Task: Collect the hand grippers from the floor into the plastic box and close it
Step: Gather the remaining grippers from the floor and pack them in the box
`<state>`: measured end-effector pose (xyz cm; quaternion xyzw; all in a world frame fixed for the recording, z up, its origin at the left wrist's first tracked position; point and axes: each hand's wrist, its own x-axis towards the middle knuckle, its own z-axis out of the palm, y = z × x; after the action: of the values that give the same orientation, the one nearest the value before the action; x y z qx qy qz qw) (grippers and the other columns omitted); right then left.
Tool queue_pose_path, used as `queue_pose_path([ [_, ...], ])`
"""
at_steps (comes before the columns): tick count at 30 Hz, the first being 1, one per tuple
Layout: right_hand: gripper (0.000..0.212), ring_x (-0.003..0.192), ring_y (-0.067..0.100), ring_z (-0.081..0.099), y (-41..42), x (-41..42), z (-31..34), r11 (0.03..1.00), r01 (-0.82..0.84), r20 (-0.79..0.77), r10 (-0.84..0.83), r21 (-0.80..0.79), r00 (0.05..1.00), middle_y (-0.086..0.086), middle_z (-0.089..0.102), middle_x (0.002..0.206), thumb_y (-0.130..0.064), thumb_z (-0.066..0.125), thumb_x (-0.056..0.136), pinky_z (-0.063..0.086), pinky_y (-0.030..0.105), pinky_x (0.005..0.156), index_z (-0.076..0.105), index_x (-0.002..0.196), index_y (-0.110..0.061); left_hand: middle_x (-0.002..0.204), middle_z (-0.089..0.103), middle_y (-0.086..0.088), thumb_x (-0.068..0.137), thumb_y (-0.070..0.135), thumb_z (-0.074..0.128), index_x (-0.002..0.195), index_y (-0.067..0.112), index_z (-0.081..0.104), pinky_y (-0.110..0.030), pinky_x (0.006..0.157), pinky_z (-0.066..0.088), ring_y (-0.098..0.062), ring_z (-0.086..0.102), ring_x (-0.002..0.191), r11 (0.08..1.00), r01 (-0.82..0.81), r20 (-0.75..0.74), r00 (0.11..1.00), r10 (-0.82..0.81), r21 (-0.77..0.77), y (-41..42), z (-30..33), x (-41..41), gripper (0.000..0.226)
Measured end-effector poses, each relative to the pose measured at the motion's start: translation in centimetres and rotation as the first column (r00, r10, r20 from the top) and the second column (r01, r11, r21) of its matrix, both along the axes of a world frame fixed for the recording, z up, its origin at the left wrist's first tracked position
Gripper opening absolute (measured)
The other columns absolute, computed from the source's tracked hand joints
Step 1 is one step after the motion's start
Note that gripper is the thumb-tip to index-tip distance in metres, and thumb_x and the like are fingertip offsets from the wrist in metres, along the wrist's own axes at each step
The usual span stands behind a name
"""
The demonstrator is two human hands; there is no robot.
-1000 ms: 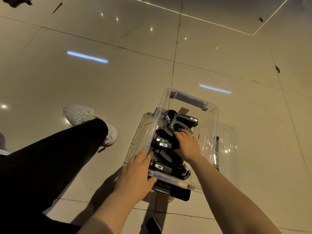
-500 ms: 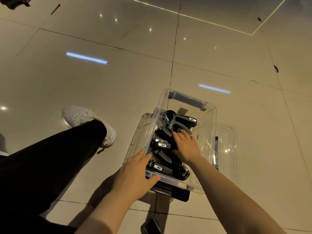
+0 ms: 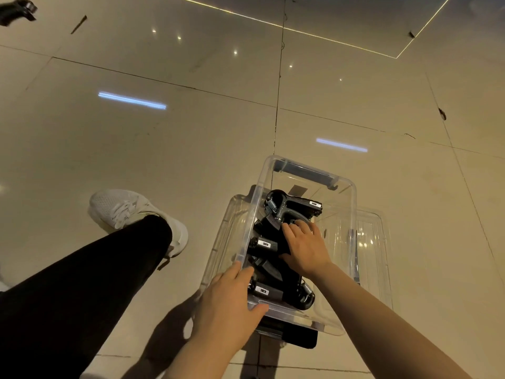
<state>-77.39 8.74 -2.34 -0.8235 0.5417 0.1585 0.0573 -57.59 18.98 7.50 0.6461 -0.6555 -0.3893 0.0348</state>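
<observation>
Crouching over the floor [image 3: 191, 149], the person had the clear plastic box [image 3: 352, 203] just in front, standing on what looked like its own clear lid [image 3: 374, 242], which stuck out to the right of it. The left hand [image 3: 229, 299] held the box's near left corner, thumb hooked over the near rim and fingers laid along the left wall, most likely to keep the light box from sliding while the other hand worked inside. The right hand [image 3: 304, 247] reached down into the box with its fingers spread and nearly straight, pressing on the black hand grippers [image 3: 284, 212] piled along the left side; it pinched nothing that could be seen. That flat press seemed meant to settle the pile low enough for the lid to shut. One more dark thing [image 3: 16, 10] lay well apart at the far left of the floor, perhaps another gripper, though too small to tell. A dark flat object [image 3: 299, 339] poked out from under the box's near end. A black trouser leg [image 3: 95, 269] and a white shoe [image 3: 128, 212] sat to the left. Judging by this, packing was almost done and the closing not yet begun.
</observation>
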Motion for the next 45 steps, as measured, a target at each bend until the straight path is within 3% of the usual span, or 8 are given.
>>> queue_pose_path([
  [4, 0.074, 0.134, 0.028, 0.034, 0.2, 0.6, 0.1, 0.998, 0.053, -0.026, -0.052, 0.027, 0.998, 0.006, 0.048, 0.138, -0.041, 0.065, 0.08, 0.017, 0.045, 0.113, 0.034, 0.141, -0.011, 0.133, 0.046, 0.007, 0.088, 0.05, 0.051, 0.143, 0.035, 0.024, -0.029, 0.094, 0.042, -0.013, 0.037, 0.125, 1.0, 0.003, -0.027, 1.0, -0.003, -0.002, -1.0, 0.3, -0.1, 0.062],
  [9, 0.079, 0.137, 0.027, 0.027, -0.1, 2.3, 1.9, 0.963, 0.23, -0.066, -0.223, 0.139, 0.973, 0.005, 0.032, 0.147, -0.05, 0.064, 0.079, 0.02, 0.048, 0.112, 0.029, 0.143, -0.019, 0.133, 0.045, 0.013, 0.092, 0.045, 0.047, 0.138, 0.033, 0.033, -0.024, 0.087, 0.039, -0.009, 0.046, 0.115, 0.992, -0.012, -0.067, 0.998, 0.003, -0.125, -2.9, 1.6, 1.6, 0.05],
  [15, 0.046, 0.124, 0.016, 0.046, 1.6, 5.5, 6.3, 0.913, 0.365, 0.447, -0.409, 0.185, 0.796, -0.002, 0.049, 0.135, -0.033, 0.056, 0.09, 0.038, 0.036, 0.104, 0.047, 0.134, -0.022, 0.113, 0.057, 0.012, 0.091, 0.042, 0.049, 0.129, 0.033, 0.044, -0.022, 0.076, 0.044, -0.009, 0.056, 0.1, 0.979, -0.096, -0.132, 0.988, 0.073, -0.178, -5.6, 3.7, 4.1, 0.039],
  [24, 0.03, 0.105, 0.006, 0.054, 1.2, 11.8, 12.6, 0.896, 0.414, 0.614, -0.417, 0.157, 0.67, -0.007, 0.059, 0.119, -0.032, 0.055, 0.091, 0.046, 0.027, 0.093, 0.059, 0.12, -0.023, 0.095, 0.064, 0.013, 0.089, 0.035, 0.056, 0.108, 0.027, 0.061, -0.021, 0.076, 0.047, -0.005, 0.059, 0.087, 0.886, -0.26, -0.28, 0.947, 0.157, -0.383, -8.4, 8.4, 8.0, 0.021],
  [29, 0.022, 0.099, 0.004, 0.058, -1.3, 16.8, 19.6, 0.914, 0.382, 0.783, -0.337, 0.138, 0.523, -0.01, 0.062, 0.113, -0.029, 0.059, 0.09, 0.049, 0.029, 0.086, 0.061, 0.112, -0.026, 0.081, 0.064, 0.017, 0.083, 0.027, 0.067, 0.1, 0.025, 0.066, -0.018, 0.076, 0.05, 0.001, 0.061, 0.076, 0.776, -0.427, -0.382, 0.887, 0.26, -0.464, -7.8, 13.4, 15.7, 0.017],
  [33, 0.017, 0.092, 0.003, 0.06, -2.2, 22.7, 25.9, 0.959, 0.265, 0.876, -0.207, 0.095, 0.435, -0.009, 0.064, 0.105, -0.025, 0.058, 0.091, 0.044, 0.014, 0.075, 0.062, 0.108, -0.024, 0.075, 0.062, 0.021, 0.083, 0.022, 0.067, 0.088, 0.025, 0.068, -0.005, 0.071, 0.046, 0.008, 0.06, 0.072, 0.698, -0.407, -0.27, 0.913, 0.306, -0.589, -5.7, 17.7, 24.0, 0.006],
  [41, 0.021, 0.088, 0.001, 0.06, -2.2, 37.5, 34.8, 0.974, -0.221, 0.823, 0.165, -0.049, 0.544, -0.012, 0.064, 0.099, -0.034, 0.06, 0.089, 0.05, 0.022, 0.081, 0.063, 0.108, -0.025, 0.077, 0.066, 0.011, 0.084, 0.022, 0.066, 0.096, 0.026, 0.061, -0.008, 0.068, 0.046, 0.002, 0.062, 0.072, 0.528, -0.536, -0.275, 0.825, 0.494, -0.659, -3.7, 23.6, 38.0, 0.014],
  [45, 0.026, 0.088, 0.004, 0.06, -4.3, 43.3, 35.6, 0.927, -0.34, 0.709, 0.348, -0.161, 0.613, -0.011, 0.064, 0.1, -0.04, 0.061, 0.088, 0.051, 0.026, 0.081, 0.061, 0.111, -0.028, 0.071, 0.059, 0.019, 0.083, 0.037, 0.064, 0.088, 0.035, 0.055, -0.022, 0.068, 0.05, 0.0, 0.058, 0.067, 0.619, -0.408, -0.016, 0.843, 0.538, -0.671, -3.1, 22.7, 40.8, 0.01],
])
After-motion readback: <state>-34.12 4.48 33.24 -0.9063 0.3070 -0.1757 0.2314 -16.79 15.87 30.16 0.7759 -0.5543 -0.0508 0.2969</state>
